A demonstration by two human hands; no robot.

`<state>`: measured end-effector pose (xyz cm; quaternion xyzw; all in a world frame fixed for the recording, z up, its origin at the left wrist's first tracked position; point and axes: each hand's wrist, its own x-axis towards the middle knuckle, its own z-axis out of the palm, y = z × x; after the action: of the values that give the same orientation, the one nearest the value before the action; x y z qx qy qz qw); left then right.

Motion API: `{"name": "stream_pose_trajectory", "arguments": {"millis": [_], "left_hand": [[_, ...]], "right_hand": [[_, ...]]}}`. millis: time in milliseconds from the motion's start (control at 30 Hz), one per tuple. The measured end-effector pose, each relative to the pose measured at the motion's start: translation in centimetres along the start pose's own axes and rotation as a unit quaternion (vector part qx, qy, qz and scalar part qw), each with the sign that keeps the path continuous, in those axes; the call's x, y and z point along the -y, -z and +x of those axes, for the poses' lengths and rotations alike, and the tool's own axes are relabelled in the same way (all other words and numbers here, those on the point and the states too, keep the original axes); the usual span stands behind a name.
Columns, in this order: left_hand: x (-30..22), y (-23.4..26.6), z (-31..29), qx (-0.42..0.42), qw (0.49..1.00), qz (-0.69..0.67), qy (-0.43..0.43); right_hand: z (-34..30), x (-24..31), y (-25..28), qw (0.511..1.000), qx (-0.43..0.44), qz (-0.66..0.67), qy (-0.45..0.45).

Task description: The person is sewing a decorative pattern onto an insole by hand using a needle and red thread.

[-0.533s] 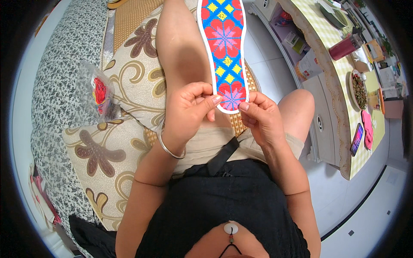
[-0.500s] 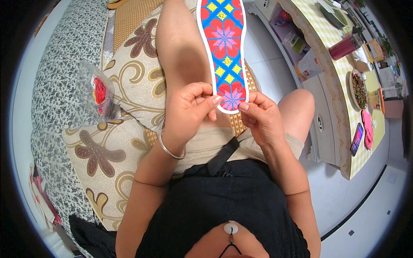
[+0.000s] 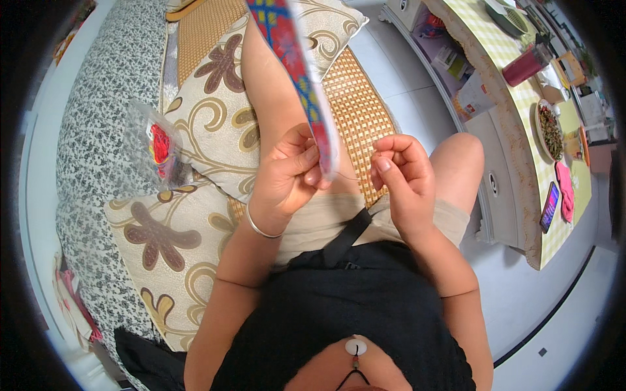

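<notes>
My left hand pinches the heel end of a cross-stitched insole, thumb on its face. The insole is tilted nearly edge-on and smeared by motion; red flowers and a blue and yellow lattice show on it, with a white border. From its heel a fine dark thread runs toward my right hand. The right hand's fingers are curled close to the thumb, a short way right of the insole. Whatever sits between those fingertips is too small to make out.
A clear plastic bag with red thread lies on the sofa at left, beside patterned cushions. At right stands a table with a checked cloth, carrying a dark red bottle, a plate of food, a phone and a pink cloth.
The insole has turned from face-up to nearly edge-on and swung left in my left hand. My right hand has let go of its heel edge and moved slightly right.
</notes>
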<state>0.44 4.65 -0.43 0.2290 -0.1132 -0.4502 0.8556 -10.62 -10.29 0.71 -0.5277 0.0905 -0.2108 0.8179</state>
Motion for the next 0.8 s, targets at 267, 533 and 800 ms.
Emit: {"name": "stream_pose_trajectory", "arguments": {"millis": [267,533,800], "left_hand": [[0.8,2.2,0.0,0.113,0.961,-0.241,0.079],[1.2,2.3,0.0,0.133,0.945,-0.28,0.101],[1.1,1.7,0.1,0.123,0.947,-0.28,0.096]], "right_hand": [[1.2,1.1,-1.9,0.862,0.048,-0.379,0.334],[1.6,0.7,-2.4,0.837,0.056,-0.38,0.39],[1.6,0.8,-2.4,0.837,0.058,-0.386,0.383]]}}
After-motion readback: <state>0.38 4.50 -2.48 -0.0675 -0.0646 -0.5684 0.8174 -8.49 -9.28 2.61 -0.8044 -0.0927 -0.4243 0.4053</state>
